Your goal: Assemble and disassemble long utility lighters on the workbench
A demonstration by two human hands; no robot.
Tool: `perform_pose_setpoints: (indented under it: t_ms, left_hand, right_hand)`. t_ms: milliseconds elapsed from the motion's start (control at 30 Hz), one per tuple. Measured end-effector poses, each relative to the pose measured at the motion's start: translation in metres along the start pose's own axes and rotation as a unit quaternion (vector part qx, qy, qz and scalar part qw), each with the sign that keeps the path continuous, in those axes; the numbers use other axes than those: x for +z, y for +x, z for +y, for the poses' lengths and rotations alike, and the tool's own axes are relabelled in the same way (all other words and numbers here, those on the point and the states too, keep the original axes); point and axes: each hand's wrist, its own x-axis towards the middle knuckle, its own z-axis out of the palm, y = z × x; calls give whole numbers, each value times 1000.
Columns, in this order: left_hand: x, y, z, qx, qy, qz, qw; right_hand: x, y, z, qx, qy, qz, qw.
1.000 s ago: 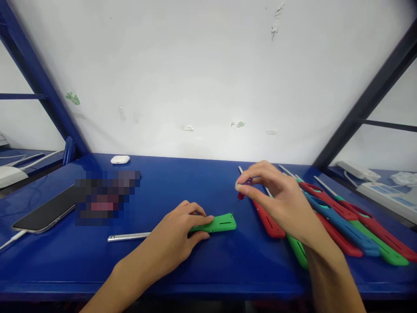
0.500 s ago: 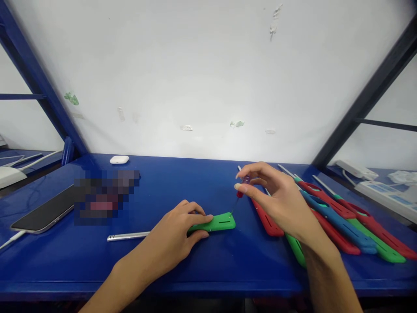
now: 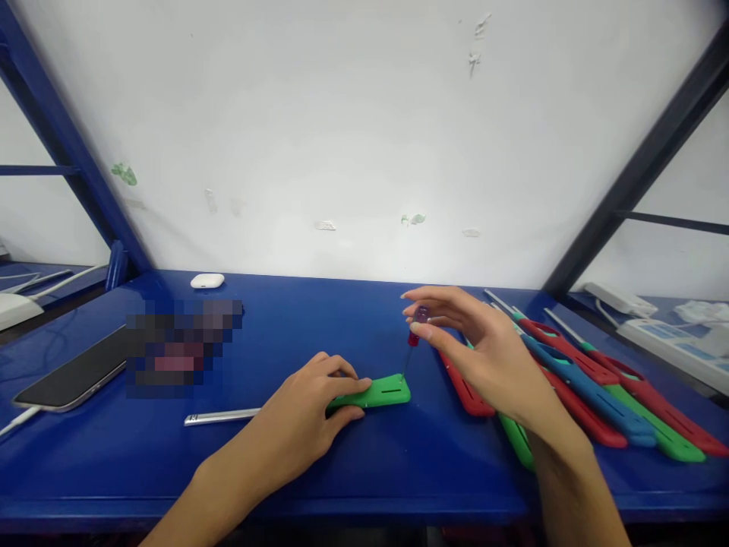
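My left hand (image 3: pixel 313 399) is closed over a green gas lighter (image 3: pixel 387 392), pressing it to the table. Its long metal tube (image 3: pixel 222 417) sticks out to the left under my wrist. Between the thumb and fingers of my right hand (image 3: pixel 490 349) is a small screwdriver (image 3: pixel 414 336) with a red and purple handle. The shaft slants down and its tip meets the lighter near the right end of the handle, where a screw hole seems to be. My other right fingers are stretched out and loose.
On the right lie several more lighters, among them a red one (image 3: pixel 467 387) and a blue one (image 3: pixel 604 387). A phone (image 3: pixel 74 368) with a white cable and a blurred-out item lie left. A white earbud case (image 3: pixel 207 281) sits near the wall on the blue table (image 3: pixel 319 319).
My right fingers have shifted slightly left and opened out around the screwdriver handle, which stands a little more upright. My left hand and the green lighter stay in place.
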Motion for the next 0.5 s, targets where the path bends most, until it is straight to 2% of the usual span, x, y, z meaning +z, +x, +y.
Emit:
perform_pose_setpoints:
  t_ms: [500]
  left_hand:
    - [1, 1, 0, -1, -1, -6, 1000]
  right_hand:
    - [1, 1, 3, 1, -21, 20, 1000]
